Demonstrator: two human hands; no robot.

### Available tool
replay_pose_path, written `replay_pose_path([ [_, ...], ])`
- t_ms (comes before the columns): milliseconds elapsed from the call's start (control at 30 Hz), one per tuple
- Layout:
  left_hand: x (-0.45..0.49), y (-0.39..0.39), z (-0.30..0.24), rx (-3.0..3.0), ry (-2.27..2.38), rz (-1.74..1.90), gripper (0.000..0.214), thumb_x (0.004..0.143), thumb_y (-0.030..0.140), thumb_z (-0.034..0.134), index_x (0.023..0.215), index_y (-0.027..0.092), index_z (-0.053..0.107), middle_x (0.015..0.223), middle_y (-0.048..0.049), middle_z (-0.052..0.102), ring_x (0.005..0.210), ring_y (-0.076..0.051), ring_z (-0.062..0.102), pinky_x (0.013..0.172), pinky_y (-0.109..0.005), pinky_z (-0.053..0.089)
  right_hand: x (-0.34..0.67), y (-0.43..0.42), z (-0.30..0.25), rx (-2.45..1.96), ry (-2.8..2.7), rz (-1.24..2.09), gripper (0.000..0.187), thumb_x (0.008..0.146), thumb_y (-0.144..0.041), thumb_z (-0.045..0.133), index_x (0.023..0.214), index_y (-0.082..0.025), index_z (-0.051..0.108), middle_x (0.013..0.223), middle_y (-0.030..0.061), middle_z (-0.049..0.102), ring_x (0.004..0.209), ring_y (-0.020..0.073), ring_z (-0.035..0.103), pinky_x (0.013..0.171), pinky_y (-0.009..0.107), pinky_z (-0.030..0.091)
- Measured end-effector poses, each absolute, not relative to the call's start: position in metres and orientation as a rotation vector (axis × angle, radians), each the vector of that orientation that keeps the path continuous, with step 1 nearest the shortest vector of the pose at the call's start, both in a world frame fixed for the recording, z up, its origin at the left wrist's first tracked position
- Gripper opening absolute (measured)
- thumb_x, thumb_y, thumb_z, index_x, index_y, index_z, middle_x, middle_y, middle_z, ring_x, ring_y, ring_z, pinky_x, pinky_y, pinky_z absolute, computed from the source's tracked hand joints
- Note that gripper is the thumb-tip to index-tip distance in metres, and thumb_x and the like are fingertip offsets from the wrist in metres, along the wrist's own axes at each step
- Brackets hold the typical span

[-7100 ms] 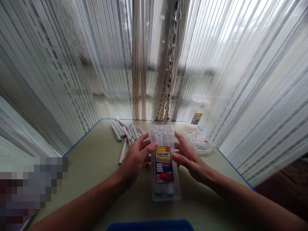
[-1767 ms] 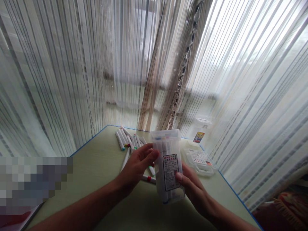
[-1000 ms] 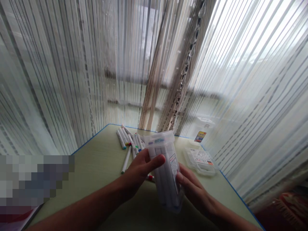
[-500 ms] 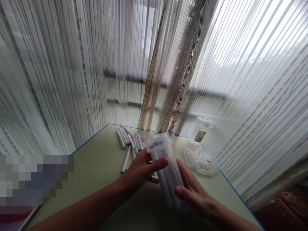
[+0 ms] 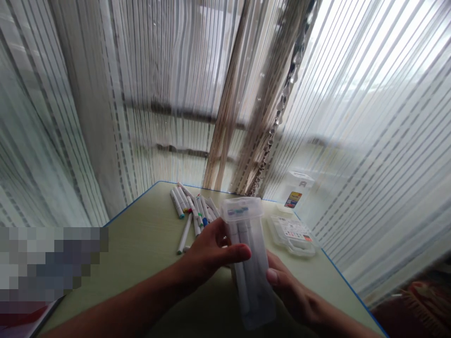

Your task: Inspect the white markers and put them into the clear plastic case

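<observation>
A clear plastic marker case (image 5: pixel 259 281) with several white markers inside is held between my hands, tilted above the table. My left hand (image 5: pixel 214 249) grips its upper left side, thumb lying across the front. My right hand (image 5: pixel 287 284) presses against its lower right side with the thumb near the edge; the other fingers are mostly hidden behind. Just beyond my left hand lies a loose pile of white markers (image 5: pixel 197 206) with coloured ends, partly covered by that hand.
On the right of the green table (image 5: pixel 134 234) lies a flat clear case (image 5: pixel 294 237) with a handle. Behind it stands a clear container (image 5: pixel 298 185) with a yellow label. Striped string curtains (image 5: pixel 183 94) hang at the table's far edge.
The marker case has shifted slightly right and turned more upright, its lower end dropping. My right hand has moved a little right with it. The loose markers stay where they were.
</observation>
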State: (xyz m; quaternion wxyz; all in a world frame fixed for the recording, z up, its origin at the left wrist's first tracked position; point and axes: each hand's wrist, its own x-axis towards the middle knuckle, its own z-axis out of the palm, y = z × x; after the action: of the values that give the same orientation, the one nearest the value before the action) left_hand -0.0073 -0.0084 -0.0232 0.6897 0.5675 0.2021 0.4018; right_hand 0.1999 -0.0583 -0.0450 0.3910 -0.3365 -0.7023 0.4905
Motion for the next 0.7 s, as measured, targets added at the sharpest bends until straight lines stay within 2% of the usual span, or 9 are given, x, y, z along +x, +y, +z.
replay_pose_path([
  [67, -0.007, -0.009, -0.023, 1.270, 0.422, 0.911, 0.057, 0.065, 0.041, 0.086, 0.112, 0.018, 0.063, 0.116, -0.0111, 0.069, 0.116, -0.034, 0.058, 0.086, -0.036, 0.048, 0.199, -0.057, -0.042, -0.858, -1.846, 1.200, 0.053, 0.092, -0.057, 0.048, 0.133, -0.026, 0.061, 0.136, 0.0076, 0.059, 0.134, 0.0337, 0.042, 0.113, 0.048, 0.027],
  [167, -0.007, -0.010, -0.021, 1.261, 0.422, 0.928, 0.056, 0.065, 0.040, 0.086, 0.112, 0.018, 0.063, 0.115, -0.0109, 0.069, 0.116, -0.034, 0.058, 0.091, -0.038, 0.047, 0.197, -0.057, -0.038, -0.866, -1.865, 1.177, 0.053, 0.092, -0.056, 0.048, 0.135, -0.027, 0.059, 0.138, 0.0070, 0.058, 0.135, 0.0342, 0.040, 0.113, 0.049, 0.027],
  [333, -0.006, -0.010, -0.021, 1.282, 0.432, 0.956, 0.060, 0.062, 0.039, 0.088, 0.113, 0.016, 0.064, 0.110, -0.0117, 0.070, 0.111, -0.033, 0.060, 0.090, -0.039, 0.047, 0.194, -0.055, -0.043, -0.892, -1.848, 1.190, 0.064, 0.087, -0.055, 0.060, 0.143, -0.025, 0.049, 0.138, 0.0105, 0.056, 0.131, 0.0358, 0.045, 0.108, 0.051, 0.035],
  [467, -0.004, -0.009, -0.026, 1.343, 0.432, 0.984, 0.060, 0.060, 0.036, 0.090, 0.111, 0.016, 0.064, 0.108, -0.0107, 0.070, 0.101, -0.029, 0.062, 0.088, -0.036, 0.046, 0.195, -0.051, -0.053, -0.898, -1.877, 1.194, 0.074, 0.080, -0.044, 0.074, 0.145, -0.023, 0.045, 0.136, 0.0133, 0.057, 0.126, 0.0365, 0.051, 0.102, 0.051, 0.043],
  [567, -0.004, -0.008, -0.029, 1.377, 0.441, 0.991, 0.061, 0.060, 0.034, 0.090, 0.112, 0.017, 0.063, 0.110, -0.0114, 0.069, 0.102, -0.029, 0.062, 0.089, -0.037, 0.046, 0.194, -0.050, -0.055, -0.897, -1.874, 1.212, 0.073, 0.079, -0.040, 0.076, 0.144, -0.022, 0.046, 0.133, 0.0137, 0.060, 0.126, 0.0366, 0.052, 0.098, 0.049, 0.047],
  [700, -0.004, -0.009, -0.027, 1.382, 0.451, 0.985, 0.063, 0.060, 0.030, 0.090, 0.115, 0.018, 0.063, 0.117, -0.0127, 0.069, 0.110, -0.032, 0.060, 0.096, -0.040, 0.044, 0.193, -0.051, -0.050, -0.899, -1.900, 1.140, 0.068, 0.079, -0.039, 0.076, 0.140, -0.021, 0.051, 0.132, 0.0126, 0.060, 0.123, 0.0362, 0.053, 0.100, 0.049, 0.045],
])
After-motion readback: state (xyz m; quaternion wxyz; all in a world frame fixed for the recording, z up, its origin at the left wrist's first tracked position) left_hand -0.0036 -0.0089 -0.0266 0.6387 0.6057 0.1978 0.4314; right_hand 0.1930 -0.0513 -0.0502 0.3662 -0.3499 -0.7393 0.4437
